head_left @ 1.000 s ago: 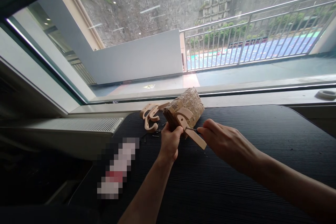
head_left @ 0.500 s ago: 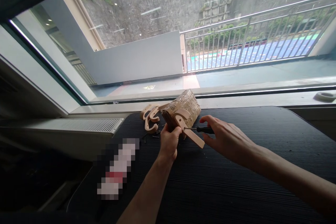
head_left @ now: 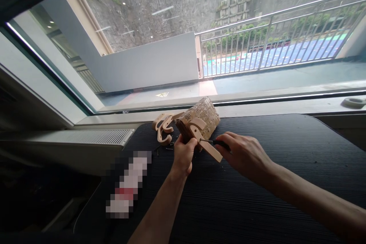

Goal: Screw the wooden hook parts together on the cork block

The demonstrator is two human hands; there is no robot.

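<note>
Wooden hook lies against the front of a wrapped block on the black ribbed tabletop, close to the window sill. The left hand has its fingers clenched on the block's lower end, and the right hand grasps a black-handled screwdriver whose tip meets the hook. Spare hooks and loose screws lie just left of the block.

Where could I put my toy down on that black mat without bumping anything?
The mat is bare right of the right hand and between the forearms. Crowded at back left: wooden hooks, screws, the block in the left hand and the screwdriver.
</note>
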